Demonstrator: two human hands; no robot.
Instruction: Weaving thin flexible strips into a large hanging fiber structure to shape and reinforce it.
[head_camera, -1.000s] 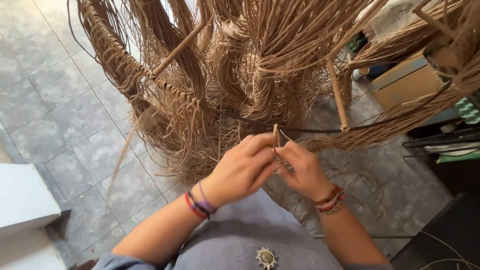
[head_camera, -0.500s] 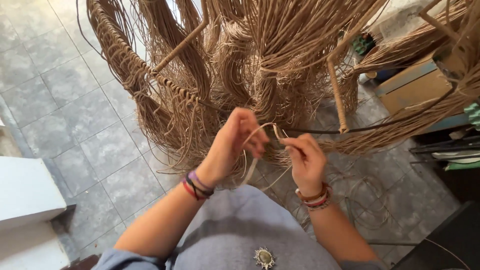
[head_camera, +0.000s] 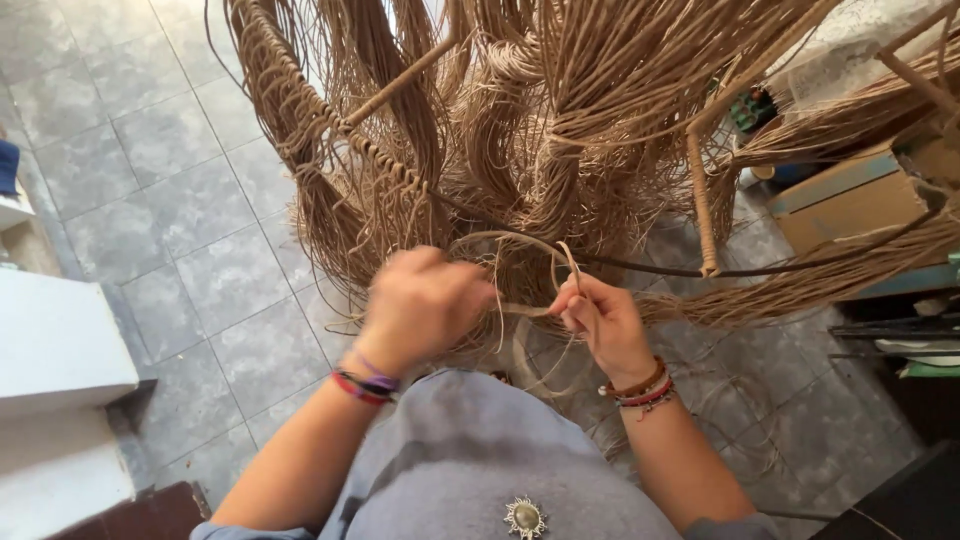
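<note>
While both hands work just below the tall frame of hanging tan rattan strands (head_camera: 520, 130), the left hand (head_camera: 420, 305) is clenched around a thin tan cord (head_camera: 510, 240), knuckles toward the camera. Right hand (head_camera: 600, 320) pinches the same cord, which arcs in a loop between the two hands, in front of the frame's lower fringe. Grey stone floor tiles (head_camera: 170, 190) lie left of the frame; a cardboard box (head_camera: 850, 205) sits right of it.
</note>
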